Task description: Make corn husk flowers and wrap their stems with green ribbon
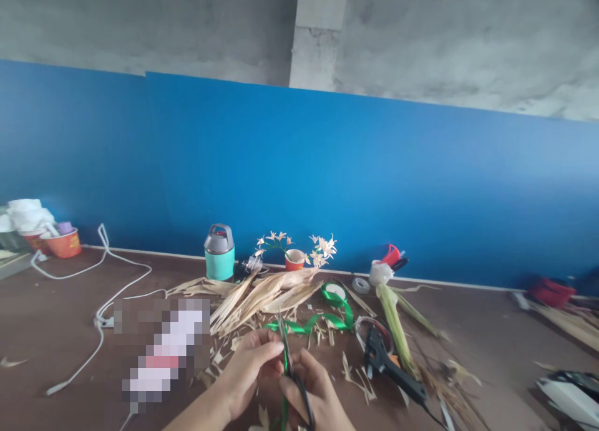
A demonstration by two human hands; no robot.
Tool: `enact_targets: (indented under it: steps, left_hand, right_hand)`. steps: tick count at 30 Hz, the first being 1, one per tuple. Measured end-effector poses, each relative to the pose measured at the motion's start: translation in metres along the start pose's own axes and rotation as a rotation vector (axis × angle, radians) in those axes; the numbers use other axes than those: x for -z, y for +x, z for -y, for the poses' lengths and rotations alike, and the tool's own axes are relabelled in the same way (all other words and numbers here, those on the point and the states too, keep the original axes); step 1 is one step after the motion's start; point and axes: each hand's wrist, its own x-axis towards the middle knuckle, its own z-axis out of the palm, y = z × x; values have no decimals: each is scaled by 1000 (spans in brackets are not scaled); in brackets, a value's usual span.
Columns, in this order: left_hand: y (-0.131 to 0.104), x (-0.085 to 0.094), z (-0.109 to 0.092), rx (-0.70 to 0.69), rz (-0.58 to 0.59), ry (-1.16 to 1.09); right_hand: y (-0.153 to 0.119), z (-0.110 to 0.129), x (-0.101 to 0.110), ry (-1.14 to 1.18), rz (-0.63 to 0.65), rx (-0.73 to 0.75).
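My left hand [255, 365] pinches a green ribbon strip [285, 359] at the bottom centre. Black-handled scissors [304, 397] are in my right hand [314, 390], with their blades [282, 331] pointing away from me, along the strip. Whether the blades are fully closed is unclear. Just beyond my hands, a green ribbon [344, 319] curls across the table from its roll [335, 292]. Dried husks [266, 297] lie behind my left hand, with pale scraps scattered around both hands.
A black glue gun [395, 372] and green stalks [395, 325] lie to the right. Further back stand a teal container [219, 256], a cup [294, 260] by pale flowers [324, 249], and a white holder [380, 273]. A white cord [124, 287] crosses the left side.
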Motion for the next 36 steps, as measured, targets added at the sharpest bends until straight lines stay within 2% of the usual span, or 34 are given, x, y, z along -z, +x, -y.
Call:
enact_targets:
  steps: [8,11,14,19,25,30,34,36]
  left_hand:
    - [0,-1,-1,5,-22,8]
    - [2,4,-6,-18,-42,78]
    - [5,9,-16,-32,-33,153]
    - [5,10,-32,11,59,323]
    - [3,10,-36,150,207,510]
    - [5,8,-38,178,274,554]
    - [7,2,-40,185,349,594]
    - [10,-1,-38,165,329,588]
  right_hand:
    - [5,-1,4,-10,40,21]
    - [8,7,13,-1,54,35]
    - [8,22,25,-78,72,-15]
    - [8,39,35,-107,214,-64]
    - [10,42,39,-197,213,28]
    - [11,42,47,-318,229,12]
    - [9,45,44,-379,205,14]
    - [7,46,42,-382,199,12]
